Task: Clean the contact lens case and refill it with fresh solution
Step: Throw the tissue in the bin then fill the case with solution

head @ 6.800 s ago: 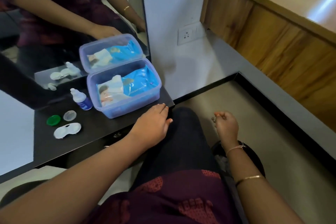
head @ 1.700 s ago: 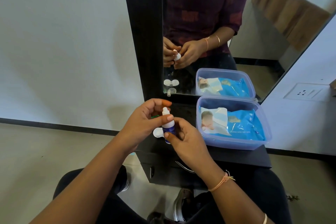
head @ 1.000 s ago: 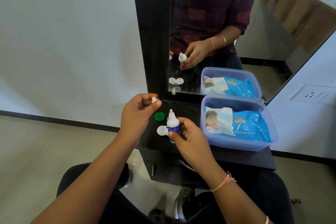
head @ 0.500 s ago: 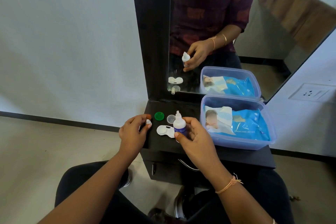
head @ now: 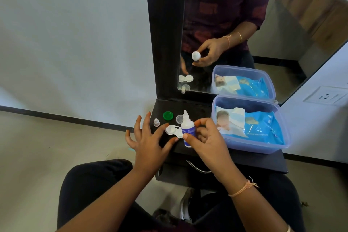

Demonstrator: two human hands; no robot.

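Note:
My right hand [head: 206, 142] grips a small white solution bottle [head: 187, 128] with a blue label, upright, its nozzle uncovered. The white contact lens case [head: 172, 130] lies open on the black shelf [head: 263, 160], just left of the bottle. My left hand [head: 148, 143] hovers over the shelf's left end with fingers spread, one fingertip close to the case. The bottle's small white cap [head: 156, 122] stands on the shelf beyond my left fingers. A green case lid [head: 168, 115] and a clear case lid [head: 179, 118] lie behind the lens case.
A clear blue plastic box [head: 250, 145] holding a pack of wet wipes fills the shelf's right half. A black-framed mirror [head: 165, 43] stands behind the shelf, a wall socket [head: 326, 97] to the right. My legs are below the shelf.
My left hand set the small white cap down on the shelf and let go, fingers now spread. My right hand still holds the bottle beside the lens case.

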